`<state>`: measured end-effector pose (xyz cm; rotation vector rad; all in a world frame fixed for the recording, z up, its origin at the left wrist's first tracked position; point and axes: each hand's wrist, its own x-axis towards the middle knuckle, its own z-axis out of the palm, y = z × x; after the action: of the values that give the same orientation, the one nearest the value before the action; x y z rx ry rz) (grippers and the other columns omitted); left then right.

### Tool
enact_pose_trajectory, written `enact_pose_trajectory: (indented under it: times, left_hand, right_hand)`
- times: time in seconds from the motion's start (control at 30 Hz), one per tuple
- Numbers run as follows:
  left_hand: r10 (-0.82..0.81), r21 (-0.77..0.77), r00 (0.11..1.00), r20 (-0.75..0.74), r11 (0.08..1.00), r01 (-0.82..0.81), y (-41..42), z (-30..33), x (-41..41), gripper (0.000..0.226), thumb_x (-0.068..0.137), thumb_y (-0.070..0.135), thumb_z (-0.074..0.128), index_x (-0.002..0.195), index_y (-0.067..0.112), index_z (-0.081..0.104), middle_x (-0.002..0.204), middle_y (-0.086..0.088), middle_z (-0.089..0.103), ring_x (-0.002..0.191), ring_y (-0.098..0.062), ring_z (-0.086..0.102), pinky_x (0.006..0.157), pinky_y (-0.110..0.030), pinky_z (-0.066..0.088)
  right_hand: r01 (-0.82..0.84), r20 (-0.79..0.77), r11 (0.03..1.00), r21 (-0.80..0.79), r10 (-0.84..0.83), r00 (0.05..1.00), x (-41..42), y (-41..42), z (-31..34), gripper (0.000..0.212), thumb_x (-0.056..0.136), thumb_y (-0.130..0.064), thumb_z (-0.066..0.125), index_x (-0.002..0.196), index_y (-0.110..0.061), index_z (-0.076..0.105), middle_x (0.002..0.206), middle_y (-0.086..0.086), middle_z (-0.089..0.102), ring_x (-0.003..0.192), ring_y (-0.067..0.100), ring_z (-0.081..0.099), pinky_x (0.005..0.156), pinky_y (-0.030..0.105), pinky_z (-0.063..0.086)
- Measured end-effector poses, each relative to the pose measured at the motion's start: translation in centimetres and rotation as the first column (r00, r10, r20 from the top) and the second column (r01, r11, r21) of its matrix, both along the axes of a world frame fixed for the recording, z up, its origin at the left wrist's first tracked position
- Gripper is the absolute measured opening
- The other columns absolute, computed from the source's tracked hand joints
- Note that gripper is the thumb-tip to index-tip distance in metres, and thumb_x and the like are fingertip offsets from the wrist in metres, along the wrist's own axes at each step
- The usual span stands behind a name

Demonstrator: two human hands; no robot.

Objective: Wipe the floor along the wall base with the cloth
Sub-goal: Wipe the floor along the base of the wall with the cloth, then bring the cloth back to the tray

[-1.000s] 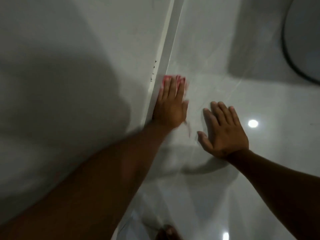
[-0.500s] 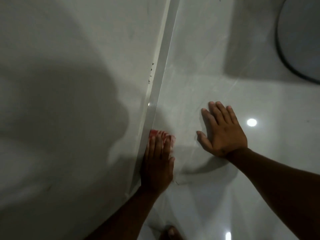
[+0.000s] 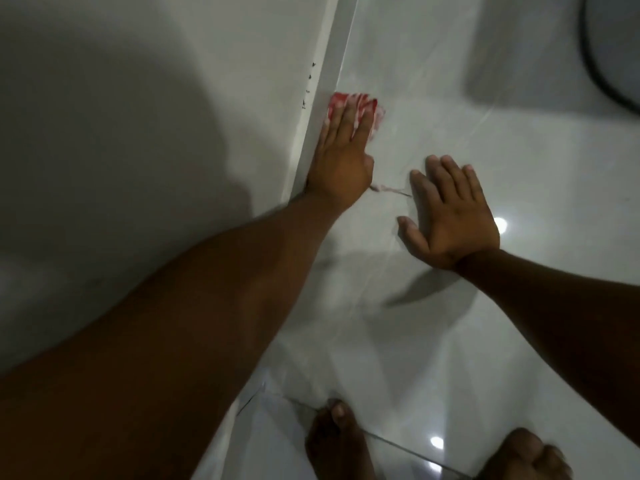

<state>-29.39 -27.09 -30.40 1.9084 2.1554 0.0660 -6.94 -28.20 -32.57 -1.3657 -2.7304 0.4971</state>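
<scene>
A red and white cloth [image 3: 367,105] lies flat on the glossy white floor [image 3: 433,98], tight against the white skirting strip [image 3: 329,98] at the wall base. My left hand [image 3: 341,157] presses down on the cloth with fingers stretched out; only the cloth's far edge and a thin trailing thread show. My right hand [image 3: 450,216] rests flat on the floor to the right, fingers spread, holding nothing.
The white wall [image 3: 138,133] fills the left side, with small dark specks near the skirting. A dark-rimmed round object [image 3: 609,46] sits at the top right. My bare feet [image 3: 337,445] stand at the bottom edge on the tiles.
My left hand has slid the cloth forward along the skirting, away from me, after pulling it back half a second ago. The right hand has stayed planted.
</scene>
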Motion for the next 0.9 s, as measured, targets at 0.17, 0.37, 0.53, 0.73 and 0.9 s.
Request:
enact_pose_trajectory:
  times: [0.17, 0.37, 0.53, 0.73, 0.9]
  left_hand:
    - [-0.021, 0.016, 0.994, 0.108, 1.000, 0.020, -12.8, 0.5, 1.0, 0.089, 0.078, 0.007, 0.054, 0.162, 0.008, 0.025, 0.171, -0.019, 0.020, 0.160, -0.041, 0.007, 0.129, -0.059, 0.020]
    - [0.015, -0.034, 0.998, 0.067, 0.999, -0.013, -15.5, 0.8, 2.1, 0.083, 0.080, -0.016, 0.049, 0.158, 0.004, 0.033, 0.166, -0.025, 0.031, 0.156, -0.047, 0.021, 0.128, -0.062, 0.022]
    - [0.076, -0.181, 0.973, 0.219, 0.983, -0.036, -11.6, 6.9, 5.1, 0.070, 0.093, 0.007, 0.037, 0.162, 0.005, 0.022, 0.172, -0.019, 0.016, 0.160, -0.040, 0.002, 0.132, -0.054, 0.003]
    - [-0.011, -0.099, 0.965, 0.261, 0.994, 0.038, -2.6, 22.2, 13.0, 0.084, 0.097, -0.001, 0.054, 0.165, 0.015, 0.007, 0.175, -0.008, 0.001, 0.162, -0.030, -0.008, 0.129, -0.037, -0.009]
    - [-0.075, 0.008, 0.958, 0.277, 0.997, 0.076, 6.2, 34.1, 19.7, 0.085, 0.096, -0.008, 0.044, 0.165, 0.016, 0.001, 0.175, -0.004, -0.007, 0.161, -0.026, -0.015, 0.129, -0.035, -0.013]
  right_hand:
    - [-0.013, 0.005, 1.000, -0.001, 0.013, 1.000, 0.0, -0.1, 0.3, 0.081, 0.094, -0.058, 0.039, 0.157, -0.008, 0.029, 0.166, 0.021, 0.021, 0.155, 0.035, 0.013, 0.126, 0.048, 0.004]
    - [-0.077, 0.086, 0.991, -0.112, 0.087, 0.993, 0.3, 0.6, 2.8, 0.078, 0.099, -0.054, 0.027, 0.159, -0.005, 0.023, 0.167, 0.022, 0.014, 0.155, 0.038, 0.007, 0.125, 0.046, -0.001]
    - [-0.048, 0.152, 0.994, -0.094, 0.062, 0.986, 2.5, 1.0, 10.1, 0.067, 0.101, -0.037, 0.021, 0.159, -0.004, 0.017, 0.167, 0.021, 0.011, 0.156, 0.038, 0.006, 0.125, 0.045, -0.002]
    - [0.053, 0.180, 0.998, -0.014, -0.050, 0.982, 7.8, 4.2, 25.9, 0.061, 0.096, -0.020, 0.040, 0.154, 0.000, 0.034, 0.162, 0.025, 0.028, 0.152, 0.041, 0.023, 0.126, 0.048, 0.006]
    - [0.168, 0.158, 0.980, 0.107, -0.184, 0.970, 14.2, 11.5, 38.1, 0.065, 0.093, -0.015, 0.040, 0.155, -0.002, 0.030, 0.164, 0.021, 0.023, 0.154, 0.037, 0.017, 0.124, 0.046, 0.004]
